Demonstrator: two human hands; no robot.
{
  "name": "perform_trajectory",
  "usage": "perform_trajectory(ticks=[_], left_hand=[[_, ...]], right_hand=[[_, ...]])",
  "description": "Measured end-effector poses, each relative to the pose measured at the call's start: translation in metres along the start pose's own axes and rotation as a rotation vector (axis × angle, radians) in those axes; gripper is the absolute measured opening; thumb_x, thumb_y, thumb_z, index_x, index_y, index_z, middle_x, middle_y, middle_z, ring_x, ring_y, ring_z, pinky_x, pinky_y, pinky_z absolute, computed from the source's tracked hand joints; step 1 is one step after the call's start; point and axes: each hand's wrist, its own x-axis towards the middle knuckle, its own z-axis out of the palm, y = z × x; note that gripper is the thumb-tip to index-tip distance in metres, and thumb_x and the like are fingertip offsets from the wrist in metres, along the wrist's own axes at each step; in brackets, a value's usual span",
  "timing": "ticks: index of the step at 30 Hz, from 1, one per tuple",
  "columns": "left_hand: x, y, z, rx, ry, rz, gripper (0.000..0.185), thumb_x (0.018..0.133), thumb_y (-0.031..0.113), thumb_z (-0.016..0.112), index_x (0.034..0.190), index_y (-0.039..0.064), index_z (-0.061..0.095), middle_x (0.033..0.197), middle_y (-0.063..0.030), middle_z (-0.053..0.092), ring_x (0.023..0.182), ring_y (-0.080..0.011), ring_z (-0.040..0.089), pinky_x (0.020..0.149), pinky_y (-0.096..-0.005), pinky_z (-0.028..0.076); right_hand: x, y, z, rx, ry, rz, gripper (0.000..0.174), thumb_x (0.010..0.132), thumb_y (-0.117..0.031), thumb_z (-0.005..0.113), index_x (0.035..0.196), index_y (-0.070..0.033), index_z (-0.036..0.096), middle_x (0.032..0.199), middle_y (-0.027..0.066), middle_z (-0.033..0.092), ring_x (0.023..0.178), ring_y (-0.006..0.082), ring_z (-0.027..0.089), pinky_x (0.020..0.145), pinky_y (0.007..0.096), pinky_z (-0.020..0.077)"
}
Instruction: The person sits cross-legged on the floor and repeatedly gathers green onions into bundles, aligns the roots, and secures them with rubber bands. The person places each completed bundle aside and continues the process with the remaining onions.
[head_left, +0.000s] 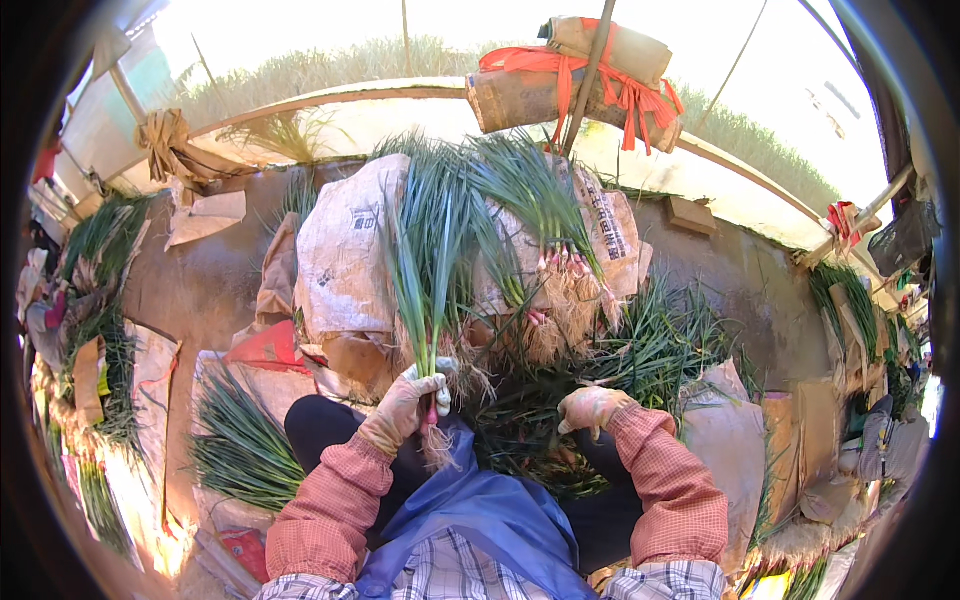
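Observation:
My left hand (411, 401), in a pale glove, grips a green garlic plant (422, 315) just above its pink bulb. Its roots hang over my blue apron (495, 517) and its long leaves point away from me. Also gloved, my right hand (592, 410) hovers over loose leaves (517, 450) between my knees; its fingers are curled, and whether they hold anything is hidden. Before me, a bundle of garlic plants (559, 255) with pink bulbs and stringy roots lies over printed woven sacks (352, 247). More rooted plants lie beside it, partly behind the held one.
Cut leaves (667, 330) are heaped at the right, beside a pale sack (724, 450). A bunch of green leaves (244, 442) lies on sacking at the left. Ahead, a slanted pole (590, 79) stands by a roll tied with red strips (525, 97). A person (45, 322) is at the far left.

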Motion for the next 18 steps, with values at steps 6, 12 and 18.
perform_trajectory(ticks=[6,12,18], left_hand=[[0.015,0.039,0.056,-0.218,-0.153,0.386,0.037,0.095,0.014,0.061,0.13,0.004,0.05,0.097,-0.0124,0.065,0.08,-0.0189,0.062,0.06,-0.0281,0.05],[0.019,0.037,0.053,-0.195,-0.174,0.279,0.052,0.095,0.013,0.06,0.143,0.004,0.042,0.093,-0.0127,0.069,0.063,-0.0151,0.058,0.05,-0.0254,0.044],[0.024,0.019,0.034,-0.279,-0.158,0.26,0.044,0.095,0.012,0.061,0.136,0.002,0.049,0.093,-0.0125,0.069,0.063,-0.0156,0.055,0.054,-0.0254,0.045]], right_hand=[[0.076,-0.024,-0.038,0.432,1.099,-0.123,0.027,0.091,-0.018,0.065,0.116,-0.007,0.063,0.103,0.0148,0.071,0.087,0.026,0.068,0.075,0.0356,0.0534],[0.041,-0.019,-0.071,0.908,0.892,-0.237,0.023,0.097,-0.027,0.059,0.106,-0.006,0.065,0.087,0.007,0.069,0.074,0.0227,0.065,0.075,0.0351,0.0517],[0.007,-0.009,-0.043,1.455,0.527,-0.579,0.019,0.096,-0.013,0.062,0.111,-0.002,0.065,0.088,-0.0015,0.066,0.068,0.0082,0.058,0.059,0.0237,0.0481]])
